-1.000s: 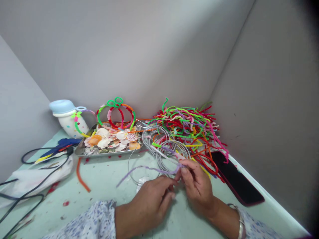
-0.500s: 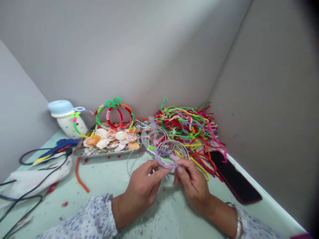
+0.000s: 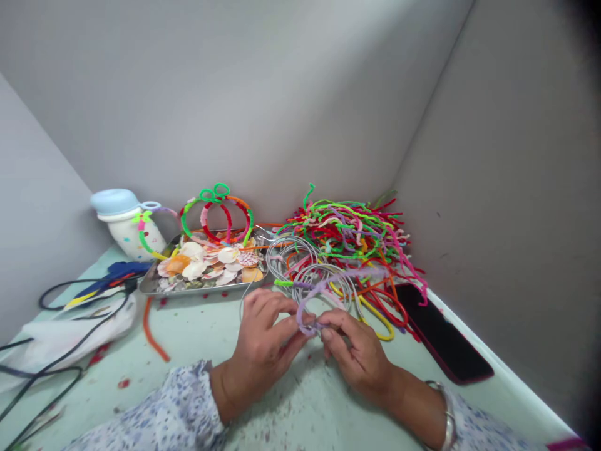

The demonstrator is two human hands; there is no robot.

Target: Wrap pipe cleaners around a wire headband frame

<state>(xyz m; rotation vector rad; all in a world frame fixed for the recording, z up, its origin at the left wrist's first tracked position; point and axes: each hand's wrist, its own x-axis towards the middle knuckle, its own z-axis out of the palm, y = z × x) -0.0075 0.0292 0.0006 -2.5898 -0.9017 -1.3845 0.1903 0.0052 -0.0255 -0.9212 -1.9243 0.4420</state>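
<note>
A fuzzy purple pipe cleaner curls into a small loop between my hands, its free end reaching up and to the right, slightly blurred. My left hand pinches the loop from the left with thumb and fingertips. From the right, my right hand grips the twisted part of it between thumb and forefinger. Just behind the hands lie coils of grey wire, and a piece wrapped in green and purple sits across them.
At the back right rises a heap of coloured pipe cleaners. A metal tray of seashells holds finished-looking hoops. Left are a bottle, blue-handled pliers, cables and a plastic bag. A phone lies right.
The pipe cleaner's free end has swung from upright over to the right, and a loop has formed. My left hand has rolled slightly; both hands stay close together.
</note>
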